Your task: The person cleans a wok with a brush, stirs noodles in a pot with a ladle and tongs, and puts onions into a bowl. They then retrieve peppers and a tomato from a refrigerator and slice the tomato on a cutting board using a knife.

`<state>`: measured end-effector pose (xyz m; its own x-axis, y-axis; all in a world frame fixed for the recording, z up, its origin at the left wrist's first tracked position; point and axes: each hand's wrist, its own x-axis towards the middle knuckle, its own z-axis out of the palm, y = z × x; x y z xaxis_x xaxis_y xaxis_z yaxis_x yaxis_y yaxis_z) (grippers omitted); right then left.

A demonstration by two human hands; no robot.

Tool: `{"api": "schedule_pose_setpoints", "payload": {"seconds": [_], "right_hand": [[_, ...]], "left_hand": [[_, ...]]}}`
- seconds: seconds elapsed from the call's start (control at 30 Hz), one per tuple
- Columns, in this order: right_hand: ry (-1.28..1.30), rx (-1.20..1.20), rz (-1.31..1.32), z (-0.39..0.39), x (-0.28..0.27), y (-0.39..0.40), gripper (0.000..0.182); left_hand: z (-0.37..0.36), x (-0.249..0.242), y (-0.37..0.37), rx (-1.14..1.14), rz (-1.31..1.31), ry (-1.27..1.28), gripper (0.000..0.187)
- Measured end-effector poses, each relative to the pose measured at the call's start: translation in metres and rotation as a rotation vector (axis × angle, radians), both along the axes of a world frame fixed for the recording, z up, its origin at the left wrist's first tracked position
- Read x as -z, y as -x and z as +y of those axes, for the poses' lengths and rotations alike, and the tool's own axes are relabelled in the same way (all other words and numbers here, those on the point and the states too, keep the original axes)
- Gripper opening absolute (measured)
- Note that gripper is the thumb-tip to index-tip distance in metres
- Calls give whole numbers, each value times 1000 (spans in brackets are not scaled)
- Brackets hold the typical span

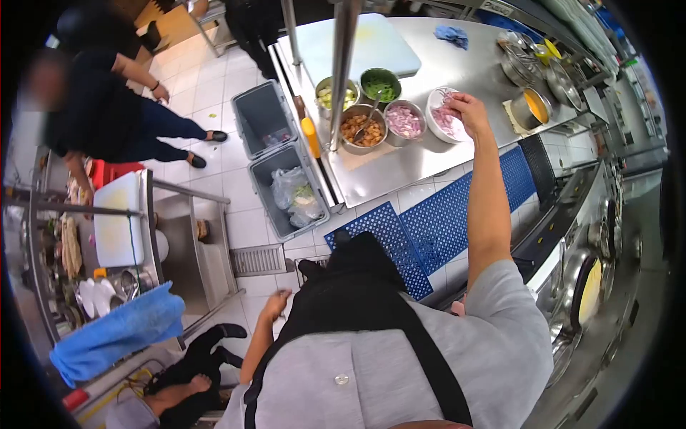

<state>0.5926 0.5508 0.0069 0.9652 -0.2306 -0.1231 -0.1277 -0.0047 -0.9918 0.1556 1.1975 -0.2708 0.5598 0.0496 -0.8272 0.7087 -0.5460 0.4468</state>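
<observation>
My right hand is stretched out over a white bowl on the steel counter. Its fingers are pinched on some sliced red onion at the bowl's far side. Left of the bowl stands a metal pot of chopped red onion. Beside that are a pot of browned diced food with a spoon in it, a pot of chopped greens and a pot of pale green pieces. My left hand hangs low at my side, away from the counter, fingers loosely curled with nothing visible in them.
A steel post rises at the counter's left end, near a white cutting board. Grey bins stand on the floor. A pot of orange liquid sits rightward. One person stands left; another is lower left.
</observation>
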Motion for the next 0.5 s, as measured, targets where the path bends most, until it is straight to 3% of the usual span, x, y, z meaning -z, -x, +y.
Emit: {"api": "schedule_pose_setpoints", "payload": {"seconds": [0.07, 0.1, 0.2, 0.27, 0.33, 0.4, 0.43, 0.5], "right_hand": [[176, 52, -10, -33, 17, -13, 21], [516, 65, 103, -42, 26, -17, 25], [1227, -82, -86, -75, 66, -25, 29], [1099, 148, -40, -62, 47, -27, 31], [1110, 342, -49, -35, 16, -24, 30], [1335, 138, -120, -61, 78, -10, 32], [1449, 58, -181, -70, 89, -18, 33], [1402, 256, 7, -57, 67, -17, 38]], "left_hand": [[-11, 3, -8, 21, -53, -43, 63], [-10, -1, -8, 30, -74, -74, 63], [6, -50, -6, 81, -120, -179, 64], [-8, -119, -59, 44, -479, -123, 53], [-61, -247, -144, -209, -633, 261, 41], [-99, -346, -199, -152, -787, 523, 36], [-106, -391, -218, 75, -938, 562, 34], [-120, -466, -241, 458, -1246, 632, 27]]}}
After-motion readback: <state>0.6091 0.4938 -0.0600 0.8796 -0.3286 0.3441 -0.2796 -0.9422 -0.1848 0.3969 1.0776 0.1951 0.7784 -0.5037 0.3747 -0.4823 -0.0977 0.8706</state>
